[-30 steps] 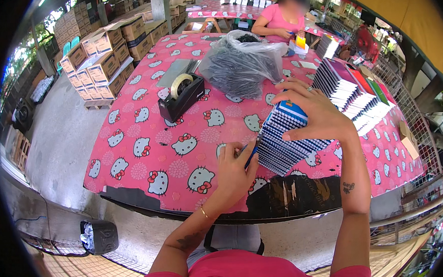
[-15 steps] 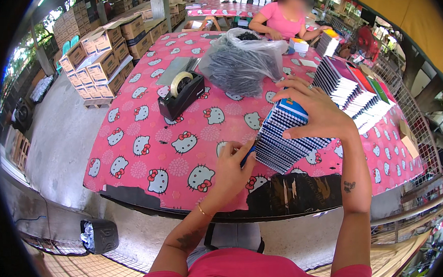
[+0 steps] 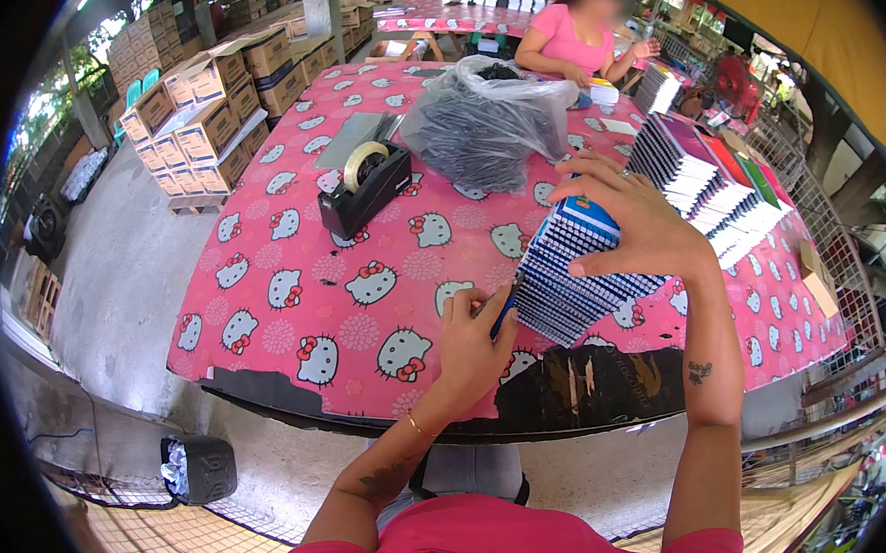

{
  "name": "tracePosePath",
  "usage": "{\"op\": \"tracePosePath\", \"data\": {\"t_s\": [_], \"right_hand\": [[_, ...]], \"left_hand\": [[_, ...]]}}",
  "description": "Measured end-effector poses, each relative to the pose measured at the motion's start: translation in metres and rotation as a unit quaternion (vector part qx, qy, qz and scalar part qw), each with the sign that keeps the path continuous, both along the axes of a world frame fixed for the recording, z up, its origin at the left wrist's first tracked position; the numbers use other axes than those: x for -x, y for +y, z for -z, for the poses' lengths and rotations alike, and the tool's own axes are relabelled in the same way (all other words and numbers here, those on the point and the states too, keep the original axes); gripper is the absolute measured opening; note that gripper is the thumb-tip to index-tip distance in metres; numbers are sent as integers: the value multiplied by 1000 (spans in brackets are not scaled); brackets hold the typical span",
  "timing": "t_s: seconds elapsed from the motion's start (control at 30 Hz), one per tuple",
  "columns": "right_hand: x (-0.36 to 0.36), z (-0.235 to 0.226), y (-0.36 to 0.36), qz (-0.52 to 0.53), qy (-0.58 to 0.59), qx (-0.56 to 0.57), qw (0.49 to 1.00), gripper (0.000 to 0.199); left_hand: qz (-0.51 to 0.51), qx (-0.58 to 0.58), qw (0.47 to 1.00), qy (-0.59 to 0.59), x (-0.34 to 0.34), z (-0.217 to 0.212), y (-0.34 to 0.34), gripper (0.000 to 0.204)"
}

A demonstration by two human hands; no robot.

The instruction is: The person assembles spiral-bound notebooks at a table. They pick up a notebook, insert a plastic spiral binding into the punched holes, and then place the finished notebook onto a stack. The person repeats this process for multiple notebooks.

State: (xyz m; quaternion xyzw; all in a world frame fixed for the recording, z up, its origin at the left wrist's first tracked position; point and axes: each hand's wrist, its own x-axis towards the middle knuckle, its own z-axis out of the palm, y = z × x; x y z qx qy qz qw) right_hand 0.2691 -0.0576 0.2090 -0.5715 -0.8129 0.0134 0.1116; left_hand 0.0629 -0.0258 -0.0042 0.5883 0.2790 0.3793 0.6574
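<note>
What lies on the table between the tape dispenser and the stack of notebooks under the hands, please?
Only bare pink tablecloth lies between the tape dispenser and the notebooks, as the head view shows.

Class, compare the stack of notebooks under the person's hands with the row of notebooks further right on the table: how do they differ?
The held stack has both hands on it, the left hand at its near end and the right hand on top; the right-hand row lies untouched. The stack shows a blue cover; the row shows several colours. Both are fanned on the pink tablecloth.
</note>
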Motion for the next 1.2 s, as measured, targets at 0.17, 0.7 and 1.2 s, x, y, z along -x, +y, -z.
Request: {"op": "tracePosePath", "data": {"t_s": [0.17,0.7,1.2], "right_hand": [[-1,1,0,-1,3,-2,1000,68],[-3,2,1,-5,2,1,1000,69],[-2,2,0,-2,1,1,1000,69]], "left_hand": [[-13,140,987,-73,-4,-4,-4,37],[43,227,970,-75,3,-1,9,34],[22,92,996,-1,6,1,15,30]]}}
